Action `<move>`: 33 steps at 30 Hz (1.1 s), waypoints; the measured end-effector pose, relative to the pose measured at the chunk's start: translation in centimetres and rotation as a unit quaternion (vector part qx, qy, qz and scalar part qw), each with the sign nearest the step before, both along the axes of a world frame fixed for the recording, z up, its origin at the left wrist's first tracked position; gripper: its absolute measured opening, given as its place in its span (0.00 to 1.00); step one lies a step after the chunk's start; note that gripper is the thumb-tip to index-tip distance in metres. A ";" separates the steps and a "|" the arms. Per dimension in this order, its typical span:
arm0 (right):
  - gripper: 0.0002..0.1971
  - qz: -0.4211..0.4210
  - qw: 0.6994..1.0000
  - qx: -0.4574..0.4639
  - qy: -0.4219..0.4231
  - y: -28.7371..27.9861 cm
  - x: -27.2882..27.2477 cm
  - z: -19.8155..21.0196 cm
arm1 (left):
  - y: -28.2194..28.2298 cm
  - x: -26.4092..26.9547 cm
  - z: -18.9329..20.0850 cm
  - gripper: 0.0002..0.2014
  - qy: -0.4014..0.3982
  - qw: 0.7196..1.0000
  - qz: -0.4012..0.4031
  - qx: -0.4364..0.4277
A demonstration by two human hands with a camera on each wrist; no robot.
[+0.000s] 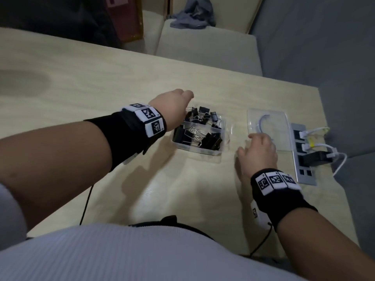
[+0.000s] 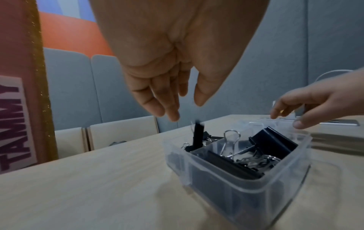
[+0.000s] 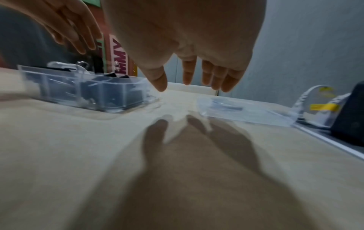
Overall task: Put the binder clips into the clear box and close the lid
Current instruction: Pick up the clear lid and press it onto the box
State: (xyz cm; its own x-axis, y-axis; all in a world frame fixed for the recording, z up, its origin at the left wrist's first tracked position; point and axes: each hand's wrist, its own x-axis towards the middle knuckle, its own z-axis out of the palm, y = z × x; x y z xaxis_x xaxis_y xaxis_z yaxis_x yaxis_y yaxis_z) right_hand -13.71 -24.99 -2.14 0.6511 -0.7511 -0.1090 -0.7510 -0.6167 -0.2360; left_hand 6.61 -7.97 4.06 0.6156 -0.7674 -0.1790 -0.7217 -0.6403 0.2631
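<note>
Head view showed my left hand (image 1: 173, 106) relaxed, empty, above the clip-filled box (image 1: 199, 151); my right hand (image 1: 258, 153) spread beside the lid (image 1: 269, 120).

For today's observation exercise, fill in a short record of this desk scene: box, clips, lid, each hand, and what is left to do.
clear box: open, on the table, divided inside
binder clips: black, piled in the box
lid: flat on the table, right of the box
left hand: above the box, fingers relaxed, holding nothing
right hand: between box and lid, fingers spread
left to do: lid not yet on
</note>
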 end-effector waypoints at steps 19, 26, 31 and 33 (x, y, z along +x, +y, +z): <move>0.07 0.079 0.996 -0.033 -0.025 1.2 -1.2 -1.3 | 5.8 -3.6 -6.1 0.41 -0.053 0.968 -0.140 0.203; 0.05 0.071 0.961 0.020 -0.267 1.6 1.5 4.4 | 6.3 -3.5 -5.1 0.41 -0.011 0.979 -0.112 0.172; 0.07 0.078 0.903 0.045 -0.420 2.8 2.5 7.7 | 4.7 -2.3 -2.8 0.39 0.081 0.996 -0.002 -0.042; 0.07 0.067 0.886 0.085 -0.451 3.2 3.0 8.5 | 4.0 -1.9 -1.7 0.36 0.096 0.987 0.034 -0.128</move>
